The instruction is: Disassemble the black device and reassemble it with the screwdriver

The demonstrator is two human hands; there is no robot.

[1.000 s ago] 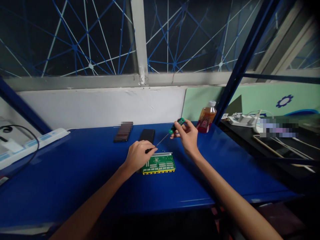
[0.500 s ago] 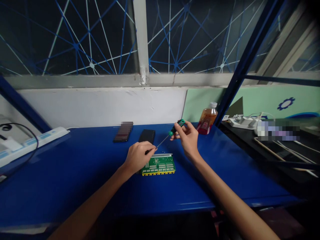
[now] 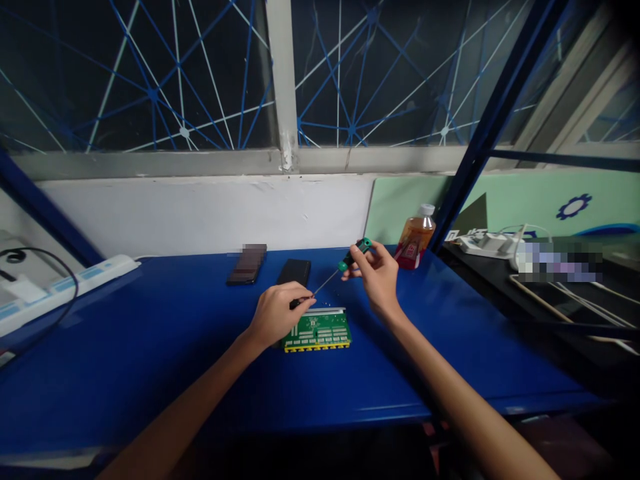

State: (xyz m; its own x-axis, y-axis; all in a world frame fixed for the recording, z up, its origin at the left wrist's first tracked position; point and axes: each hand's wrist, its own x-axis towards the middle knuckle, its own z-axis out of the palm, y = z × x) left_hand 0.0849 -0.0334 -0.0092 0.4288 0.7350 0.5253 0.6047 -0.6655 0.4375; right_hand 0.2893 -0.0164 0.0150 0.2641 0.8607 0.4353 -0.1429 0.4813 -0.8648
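A green circuit board (image 3: 320, 329) with yellow connectors along its near edge lies flat on the blue table (image 3: 150, 347). My left hand (image 3: 277, 312) rests closed at the board's left end, its fingertips pinched by the tip of a screwdriver. My right hand (image 3: 376, 275) grips the green and black handle of that screwdriver (image 3: 345, 261), whose thin shaft slants down to the left towards my left fingertips above the board's far left corner. What the left fingers pinch is too small to make out.
Two dark phones (image 3: 246, 264) (image 3: 295, 271) lie behind the board. An orange-liquid bottle (image 3: 415, 238) stands at the back right beside a blue post (image 3: 480, 127). A white power strip (image 3: 65, 283) with a black cable sits at the left. Chargers and cables lie on the dark bench (image 3: 550, 293) at the right.
Nearly nothing has moved. My left fingers have shifted slightly at the screwdriver's tip, and my right hand keeps the handle in much the same place.
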